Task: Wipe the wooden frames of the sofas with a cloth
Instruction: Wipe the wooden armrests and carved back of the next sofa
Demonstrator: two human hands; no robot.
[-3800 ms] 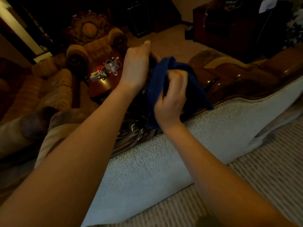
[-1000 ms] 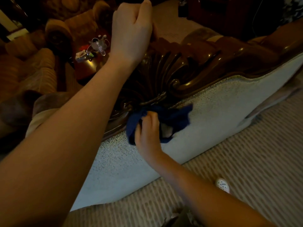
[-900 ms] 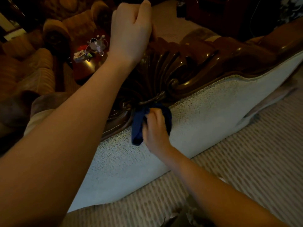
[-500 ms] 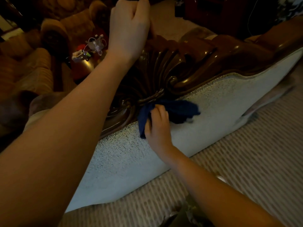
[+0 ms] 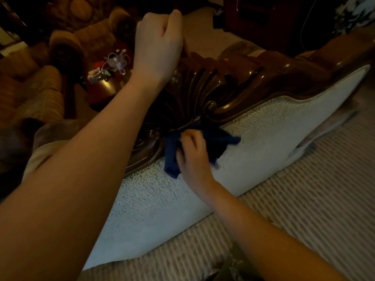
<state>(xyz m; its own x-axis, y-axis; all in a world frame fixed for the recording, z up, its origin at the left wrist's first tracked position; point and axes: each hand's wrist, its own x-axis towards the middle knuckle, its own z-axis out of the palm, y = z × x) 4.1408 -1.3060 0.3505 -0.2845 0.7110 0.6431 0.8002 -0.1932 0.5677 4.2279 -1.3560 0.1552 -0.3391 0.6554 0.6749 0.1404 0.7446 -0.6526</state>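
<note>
Right hand (image 5: 192, 157) grip closed around blue cloth (image 5: 211, 142); left hand (image 5: 159, 47) curled over carved frame (image 5: 233, 92) top.

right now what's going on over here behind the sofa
A person is wiping the carved wooden frame along the top of the sofa back. The right hand grips a dark blue cloth and presses it against the lower edge of the shell carving, where the wood meets the pale upholstery. The left hand is curled over the top of the frame, apparently for support. The room is dim; a cluttered table stands beyond the sofa.
</note>
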